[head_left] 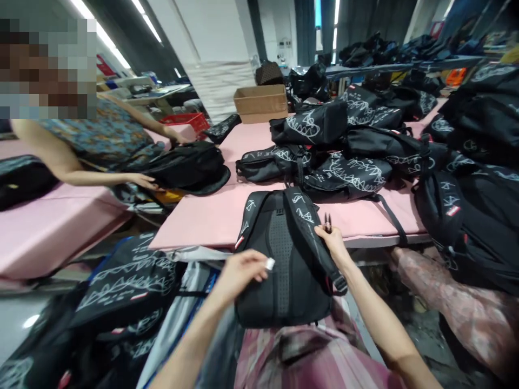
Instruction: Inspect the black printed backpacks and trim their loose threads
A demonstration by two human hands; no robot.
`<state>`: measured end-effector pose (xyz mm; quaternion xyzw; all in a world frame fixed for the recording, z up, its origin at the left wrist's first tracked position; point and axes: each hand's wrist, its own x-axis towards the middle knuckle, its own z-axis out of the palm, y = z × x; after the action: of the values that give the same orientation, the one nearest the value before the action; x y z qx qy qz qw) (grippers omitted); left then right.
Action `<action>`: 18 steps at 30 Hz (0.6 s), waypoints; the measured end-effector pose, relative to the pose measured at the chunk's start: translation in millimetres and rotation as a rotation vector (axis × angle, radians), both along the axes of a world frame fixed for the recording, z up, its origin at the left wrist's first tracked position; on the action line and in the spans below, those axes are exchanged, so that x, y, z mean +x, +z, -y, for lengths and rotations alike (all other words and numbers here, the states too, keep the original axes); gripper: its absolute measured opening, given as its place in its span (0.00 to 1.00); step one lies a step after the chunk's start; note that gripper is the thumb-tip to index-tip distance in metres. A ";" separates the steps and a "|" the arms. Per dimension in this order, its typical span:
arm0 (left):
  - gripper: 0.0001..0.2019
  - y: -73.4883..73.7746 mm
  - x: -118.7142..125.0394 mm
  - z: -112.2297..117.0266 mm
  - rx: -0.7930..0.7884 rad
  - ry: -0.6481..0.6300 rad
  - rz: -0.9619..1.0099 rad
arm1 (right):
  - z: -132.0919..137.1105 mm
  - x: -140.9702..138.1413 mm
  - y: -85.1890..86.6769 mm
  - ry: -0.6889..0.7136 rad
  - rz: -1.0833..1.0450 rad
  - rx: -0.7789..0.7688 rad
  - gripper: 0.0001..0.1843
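A black backpack leans between my lap and the pink table's edge, its padded back panel and both straps facing me. White scribble prints and a small red-and-white tag mark the straps. My left hand is over the left side of the back panel, thumb and fingers pinching a small white piece; what it is exactly I cannot make out. My right hand is closed beside the right strap, with a pair of small dark thread snips pointing up out of it.
Black printed backpacks pile up on the pink table. More backpacks are heaped low at left and at right. Across the table, a person handles another black backpack. A cardboard box stands at the back.
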<state>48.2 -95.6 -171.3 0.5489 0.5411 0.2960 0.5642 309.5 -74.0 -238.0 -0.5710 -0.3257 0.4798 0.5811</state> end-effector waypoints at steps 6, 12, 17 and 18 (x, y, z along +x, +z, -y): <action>0.01 -51.1 -139.9 -72.1 -0.062 0.778 -0.072 | -1.2 6.4 -26.7 -0.065 -0.033 -0.146 0.23; 0.01 -135.5 -132.7 -121.3 -0.230 0.709 -0.216 | -4.5 4.2 -30.2 -0.099 0.009 -0.205 0.22; 0.07 -164.7 -127.9 -150.8 -0.199 0.597 -0.297 | -3.7 2.4 -27.9 -0.123 0.034 -0.200 0.21; 0.08 -168.4 -129.3 -152.8 -0.164 0.568 -0.299 | -3.7 2.1 -28.9 -0.132 0.035 -0.200 0.22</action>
<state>-81.1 57.3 -339.8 0.3660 0.7714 0.3132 0.4159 311.6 -70.3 -266.9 -0.6547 -0.2482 0.4606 0.5456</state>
